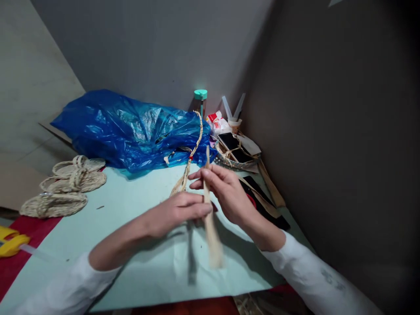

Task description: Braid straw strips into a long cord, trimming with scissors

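Note:
A pale, flat fibre strip [213, 245] stands roughly upright between my hands, its lower end blurred over the table. My left hand [183, 210] pinches it near its middle, thumb in front. Higher up, my right hand [226, 188] holds the same strip between thumb and fingers, with other fingers pointing left. Just behind my hands, a braided straw cord [197, 144] with a small red tie lies against a blue plastic bag [131, 127] and spreads into loose strands [180, 186] at its lower end.
Several woven straw slippers [55, 203] rest at the left, near a yellow glue gun [13, 243]. At the back stands a green-lidded bottle [201, 98]. A phone [229, 141] lies in a basket at the right back, beside a wall; a black item [280, 222] lies nearer.

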`<action>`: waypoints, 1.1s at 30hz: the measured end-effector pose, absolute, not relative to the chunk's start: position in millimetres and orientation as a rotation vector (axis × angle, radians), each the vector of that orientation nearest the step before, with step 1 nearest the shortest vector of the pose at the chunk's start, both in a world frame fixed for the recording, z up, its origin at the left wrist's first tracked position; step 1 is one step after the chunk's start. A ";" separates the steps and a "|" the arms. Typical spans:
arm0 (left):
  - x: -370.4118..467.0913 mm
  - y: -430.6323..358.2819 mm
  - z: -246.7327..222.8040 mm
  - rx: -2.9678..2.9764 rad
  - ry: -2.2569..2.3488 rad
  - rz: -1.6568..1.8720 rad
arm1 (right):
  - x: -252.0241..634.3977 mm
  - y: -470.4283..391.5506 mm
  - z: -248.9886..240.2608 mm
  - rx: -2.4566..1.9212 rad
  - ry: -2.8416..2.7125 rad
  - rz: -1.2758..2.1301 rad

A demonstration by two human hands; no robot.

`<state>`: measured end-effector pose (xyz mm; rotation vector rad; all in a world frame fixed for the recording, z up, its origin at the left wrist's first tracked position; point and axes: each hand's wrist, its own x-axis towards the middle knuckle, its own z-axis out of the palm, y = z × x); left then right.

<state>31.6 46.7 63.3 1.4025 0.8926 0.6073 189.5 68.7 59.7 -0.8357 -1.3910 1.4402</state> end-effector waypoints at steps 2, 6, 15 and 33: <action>10.5 68.3 67.9 1.509 1.084 0.758 | 189.9 85.5 58.4 -0.803 -1.197 1.535; -13.3 114.9 52.6 1.372 1.422 1.046 | 187.3 114.5 50.2 -0.949 -1.098 1.614; 10.7 140.1 23.9 1.286 1.294 0.794 | 182.5 129.9 6.1 -1.161 -1.402 1.435; 13.4 144.5 4.7 1.014 1.071 0.820 | 180.7 129.4 -11.0 -1.232 -1.540 1.326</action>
